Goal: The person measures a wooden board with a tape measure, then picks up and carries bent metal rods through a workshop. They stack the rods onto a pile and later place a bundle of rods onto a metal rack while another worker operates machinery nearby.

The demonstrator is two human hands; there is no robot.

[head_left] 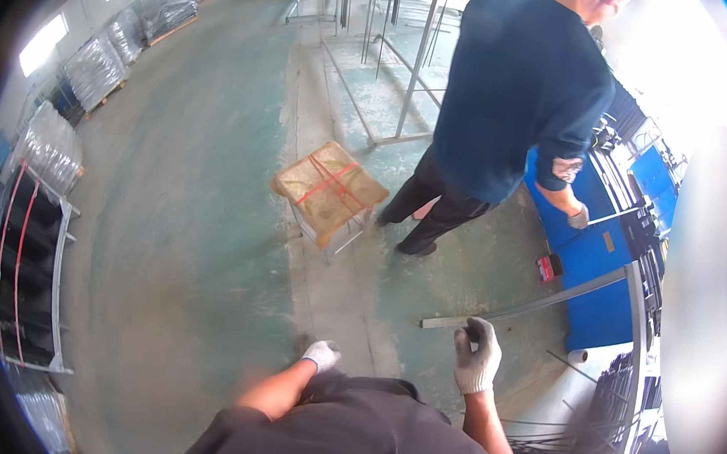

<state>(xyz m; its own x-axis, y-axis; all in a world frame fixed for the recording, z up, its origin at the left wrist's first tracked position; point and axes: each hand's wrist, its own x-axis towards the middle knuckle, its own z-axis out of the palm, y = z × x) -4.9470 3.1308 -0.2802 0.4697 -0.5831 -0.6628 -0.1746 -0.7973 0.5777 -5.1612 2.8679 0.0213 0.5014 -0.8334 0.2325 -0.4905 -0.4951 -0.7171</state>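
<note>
Bar point(525, 307): we held its near end in our right hand point(478, 356), grip closed around it, its far end over the blue worktop point(595, 283). Our left hand point(321, 355) hung free, grip unclear. We judged withdrawal underway; next, steady support.

My left hand point(321, 355) is blurred, so I cannot tell what its fingers are doing. The far end of the metal strip point(525, 305) disappears behind the blue bench point(598, 266).
</note>
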